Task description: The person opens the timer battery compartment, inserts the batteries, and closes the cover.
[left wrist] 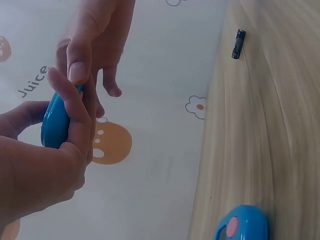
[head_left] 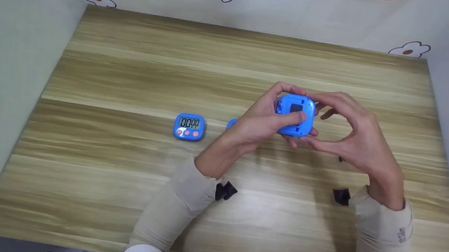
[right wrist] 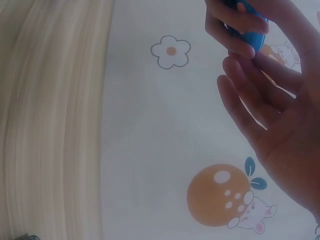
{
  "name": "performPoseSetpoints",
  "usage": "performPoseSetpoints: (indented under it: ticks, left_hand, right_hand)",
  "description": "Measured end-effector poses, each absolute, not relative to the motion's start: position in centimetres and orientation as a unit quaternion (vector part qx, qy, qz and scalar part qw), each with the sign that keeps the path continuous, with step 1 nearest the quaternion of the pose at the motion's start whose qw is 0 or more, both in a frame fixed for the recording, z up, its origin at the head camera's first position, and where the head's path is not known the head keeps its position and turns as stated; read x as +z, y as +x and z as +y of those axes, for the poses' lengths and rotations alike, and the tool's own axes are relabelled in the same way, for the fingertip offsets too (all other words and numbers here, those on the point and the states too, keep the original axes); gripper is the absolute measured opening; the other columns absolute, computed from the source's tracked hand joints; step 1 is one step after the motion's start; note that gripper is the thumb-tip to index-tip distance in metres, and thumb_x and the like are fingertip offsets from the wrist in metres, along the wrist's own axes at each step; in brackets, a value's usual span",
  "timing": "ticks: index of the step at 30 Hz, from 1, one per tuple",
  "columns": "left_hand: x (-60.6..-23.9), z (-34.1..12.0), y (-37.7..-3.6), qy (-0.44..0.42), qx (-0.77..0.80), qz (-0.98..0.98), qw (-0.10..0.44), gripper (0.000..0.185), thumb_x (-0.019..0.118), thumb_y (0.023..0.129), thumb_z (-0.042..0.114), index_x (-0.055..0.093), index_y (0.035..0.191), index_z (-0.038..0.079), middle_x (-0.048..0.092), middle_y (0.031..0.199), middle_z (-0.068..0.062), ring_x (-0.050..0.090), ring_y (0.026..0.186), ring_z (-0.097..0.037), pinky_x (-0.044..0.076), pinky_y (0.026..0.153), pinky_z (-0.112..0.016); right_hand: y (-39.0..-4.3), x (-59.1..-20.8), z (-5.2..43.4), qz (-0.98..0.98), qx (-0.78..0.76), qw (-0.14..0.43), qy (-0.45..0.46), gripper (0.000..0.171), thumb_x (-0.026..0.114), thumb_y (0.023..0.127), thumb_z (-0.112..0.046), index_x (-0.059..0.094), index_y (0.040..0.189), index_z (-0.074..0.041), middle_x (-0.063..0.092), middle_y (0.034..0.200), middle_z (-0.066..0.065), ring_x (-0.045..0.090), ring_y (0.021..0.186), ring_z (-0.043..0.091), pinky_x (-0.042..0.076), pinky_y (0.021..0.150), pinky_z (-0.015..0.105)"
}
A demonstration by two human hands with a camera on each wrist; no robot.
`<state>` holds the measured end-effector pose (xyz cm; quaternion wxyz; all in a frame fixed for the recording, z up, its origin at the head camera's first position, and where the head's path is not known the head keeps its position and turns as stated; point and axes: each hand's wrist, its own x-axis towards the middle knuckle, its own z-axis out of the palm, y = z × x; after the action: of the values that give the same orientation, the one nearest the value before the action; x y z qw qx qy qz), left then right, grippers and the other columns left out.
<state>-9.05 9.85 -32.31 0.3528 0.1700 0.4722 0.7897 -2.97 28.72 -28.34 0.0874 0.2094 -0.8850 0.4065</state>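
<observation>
My left hand [head_left: 263, 115] grips a blue digital timer [head_left: 309, 108] above the table, its back turned up and the thumb lying across it. A dark rectangle shows on that back, and a recess is partly under the thumb. My right hand [head_left: 360, 131] holds the timer's right side between thumb and index finger, at the lower and upper edges. In the left wrist view the timer [left wrist: 55, 122] appears edge-on between both hands. A second blue timer [head_left: 189, 127] lies face up, its display reading zeros. Another blue timer [head_left: 232, 123] is mostly hidden by my left wrist.
A small dark battery [left wrist: 238, 44] lies on the wood-grain table [head_left: 133, 76]. Patterned sheeting [head_left: 295, 12] stands behind the table, with pale side walls left and right. Black mounts [head_left: 341, 196] sit at both sleeve cuffs.
</observation>
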Motion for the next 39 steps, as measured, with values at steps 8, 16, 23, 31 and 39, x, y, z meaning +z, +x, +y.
performPoseSetpoints:
  ticks: [8, 16, 23, 31, 39]
  left_hand:
    - [-32.43, 10.11, -8.92, 0.157, 0.795, 0.482, 0.333, 0.043, 0.063, 0.090, 0.002, 0.039, 0.125, 0.009, 0.061, 0.111, -0.021, 0.071, 0.079, -0.031, 0.054, 0.049, -0.030]
    - [-32.27, 10.26, -8.65, 0.152, 0.801, 0.467, 0.342, 0.043, 0.062, 0.091, 0.002, 0.037, 0.127, 0.010, 0.059, 0.118, -0.016, 0.072, 0.086, -0.036, 0.052, 0.047, -0.030]
    - [-31.89, 10.09, -8.82, 0.133, 0.806, 0.431, 0.385, 0.038, 0.057, 0.093, -0.001, 0.038, 0.123, 0.010, 0.064, 0.120, -0.018, 0.069, 0.097, -0.042, 0.059, 0.067, -0.048]
    - [-31.91, 10.07, -8.73, 0.160, 0.801, 0.443, 0.368, 0.038, 0.058, 0.092, -0.002, 0.036, 0.121, 0.010, 0.066, 0.114, -0.021, 0.071, 0.083, -0.031, 0.055, 0.050, -0.030]
    - [-31.59, 9.99, -8.71, 0.157, 0.790, 0.465, 0.368, 0.045, 0.065, 0.088, 0.001, 0.038, 0.123, 0.010, 0.060, 0.115, -0.017, 0.070, 0.084, -0.032, 0.058, 0.053, -0.039]
  right_hand:
    - [-2.98, -28.68, 28.87, -0.890, 0.404, 0.082, 0.195, 0.071, 0.087, 0.063, 0.002, 0.061, 0.129, -0.007, 0.063, 0.126, 0.006, 0.056, 0.109, 0.014, 0.049, 0.085, 0.017]
    - [-2.98, -28.66, 29.01, -0.883, 0.407, 0.092, 0.217, 0.071, 0.086, 0.063, 0.004, 0.061, 0.129, -0.005, 0.064, 0.124, 0.010, 0.057, 0.108, 0.018, 0.049, 0.084, 0.019]
    - [-2.73, -28.16, 29.02, -0.884, 0.401, 0.087, 0.222, 0.074, 0.087, 0.062, 0.004, 0.060, 0.130, -0.008, 0.065, 0.123, 0.009, 0.056, 0.103, 0.016, 0.047, 0.086, 0.020]
    - [-2.53, -28.01, 28.76, -0.885, 0.398, 0.097, 0.221, 0.077, 0.088, 0.059, 0.004, 0.060, 0.130, -0.008, 0.065, 0.123, 0.009, 0.057, 0.102, 0.013, 0.047, 0.086, 0.019]
    - [-2.48, -27.99, 29.17, -0.873, 0.412, 0.103, 0.240, 0.079, 0.087, 0.056, 0.010, 0.060, 0.129, -0.002, 0.066, 0.119, 0.012, 0.057, 0.098, 0.012, 0.047, 0.086, 0.019]
